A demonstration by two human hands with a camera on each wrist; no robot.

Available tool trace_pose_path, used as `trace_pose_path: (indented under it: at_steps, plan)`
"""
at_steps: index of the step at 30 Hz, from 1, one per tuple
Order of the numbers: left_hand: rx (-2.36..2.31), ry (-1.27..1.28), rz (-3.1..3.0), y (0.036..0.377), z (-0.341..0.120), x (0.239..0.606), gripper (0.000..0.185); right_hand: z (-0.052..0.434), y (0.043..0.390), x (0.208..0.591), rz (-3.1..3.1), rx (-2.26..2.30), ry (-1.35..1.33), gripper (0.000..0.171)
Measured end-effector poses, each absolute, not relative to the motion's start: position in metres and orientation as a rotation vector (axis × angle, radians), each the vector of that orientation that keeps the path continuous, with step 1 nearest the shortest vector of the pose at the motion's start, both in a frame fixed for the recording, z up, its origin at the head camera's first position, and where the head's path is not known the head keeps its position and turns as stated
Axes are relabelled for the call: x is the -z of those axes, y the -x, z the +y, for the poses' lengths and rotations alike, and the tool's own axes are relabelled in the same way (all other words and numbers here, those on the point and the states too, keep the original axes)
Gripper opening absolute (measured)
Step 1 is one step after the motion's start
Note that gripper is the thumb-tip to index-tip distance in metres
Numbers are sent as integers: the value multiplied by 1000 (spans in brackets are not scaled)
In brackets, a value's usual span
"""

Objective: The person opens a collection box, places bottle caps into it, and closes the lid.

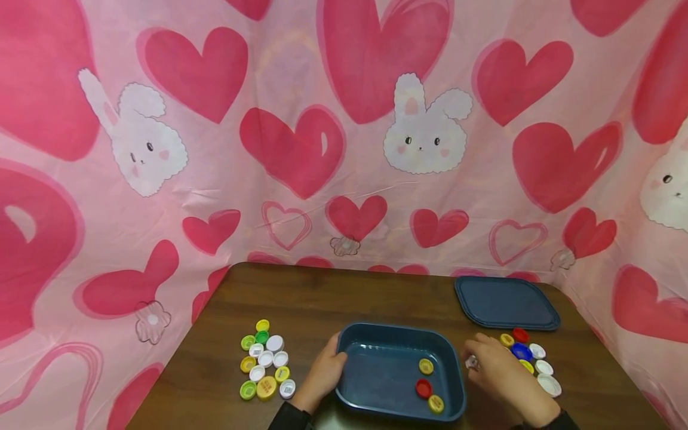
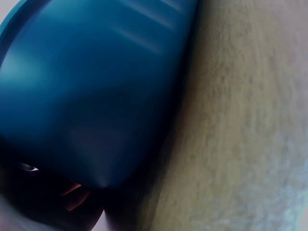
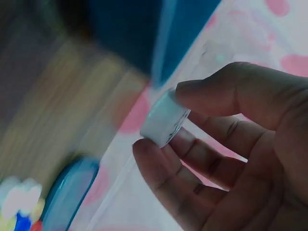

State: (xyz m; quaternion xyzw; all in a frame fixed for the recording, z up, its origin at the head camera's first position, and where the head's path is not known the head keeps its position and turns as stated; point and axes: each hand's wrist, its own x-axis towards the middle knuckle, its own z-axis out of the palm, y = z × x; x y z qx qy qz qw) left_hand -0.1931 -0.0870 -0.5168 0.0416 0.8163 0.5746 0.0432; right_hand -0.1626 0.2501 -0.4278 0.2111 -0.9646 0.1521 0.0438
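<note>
A dark blue rectangular bin (image 1: 384,382) stands near the front of the table, with two yellow bottle caps and a red bottle cap (image 1: 423,389) on its floor. My left hand (image 1: 326,371) grips the bin's left rim, thumb over the edge; the bin's outer wall (image 2: 96,86) fills much of the left wrist view. Just right of the bin, my right hand (image 1: 497,370) pinches a white bottle cap (image 3: 166,118) between thumb and fingers. Beyond that hand lies a group of caps, among them a blue cap (image 1: 521,352) and a white cap (image 1: 549,385), partly hidden by the hand.
Left of the bin, several white, yellow and green caps (image 1: 266,359) lie clustered on the wooden table (image 1: 333,292). A flat dark blue lid (image 1: 507,303) rests at the back right. A pink heart-and-rabbit cloth (image 1: 355,155) hangs behind the table.
</note>
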Motion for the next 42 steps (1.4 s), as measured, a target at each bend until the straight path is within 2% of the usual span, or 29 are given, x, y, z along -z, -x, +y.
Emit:
trace_pose_path:
  at_steps: [8,26,38,42]
  plan:
    - [-1764,-135,2513,194,-85,516,54,217,169,422,-2970,-532,-869,19]
    - [-1776,-164,2515,193,-85,514,53,210,169,437,-2982,-500,-930,21]
    - [-1767,-167,2534,192,-86,517,54,204,165,437,-3066,-504,-814,19]
    - [-1772,-170,2530,191,-86,517,53,207,164,430,-3074,-550,-670,17]
